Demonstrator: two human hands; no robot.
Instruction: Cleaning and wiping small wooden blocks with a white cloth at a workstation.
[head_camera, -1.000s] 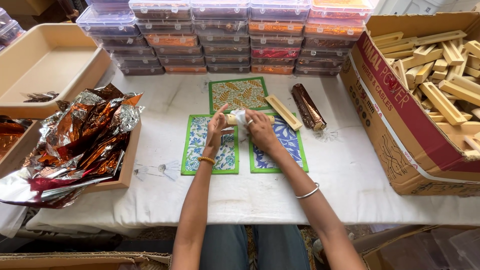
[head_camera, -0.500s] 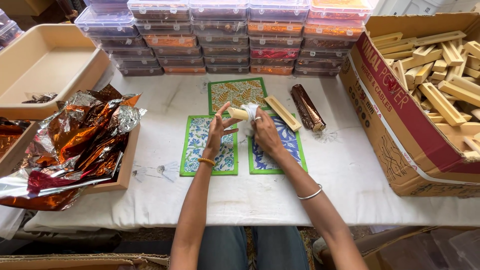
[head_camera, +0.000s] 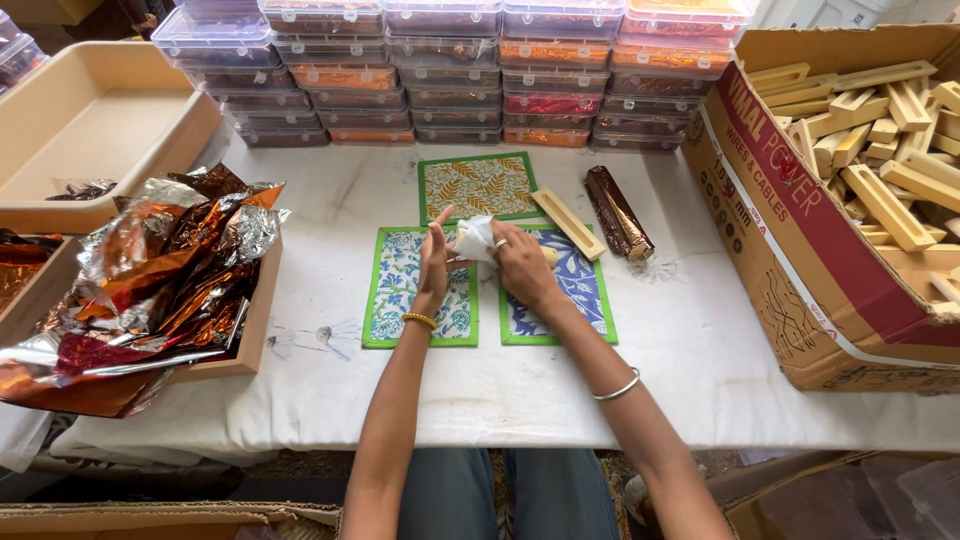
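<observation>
Bare forearms, gold bangle, silver bangle, finger ring, blue jeans

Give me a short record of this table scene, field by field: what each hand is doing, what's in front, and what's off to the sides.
left hand: open, flat against the white wrapper
right hand: gripping the white wrapper and a pale block
under hands: three patterned mats
beside mats: bare wooden block, foil-wrapped block
back: stacked clear plastic boxes
left side: tray of crumpled foil
right side: cardboard box of wooden blocks
</observation>
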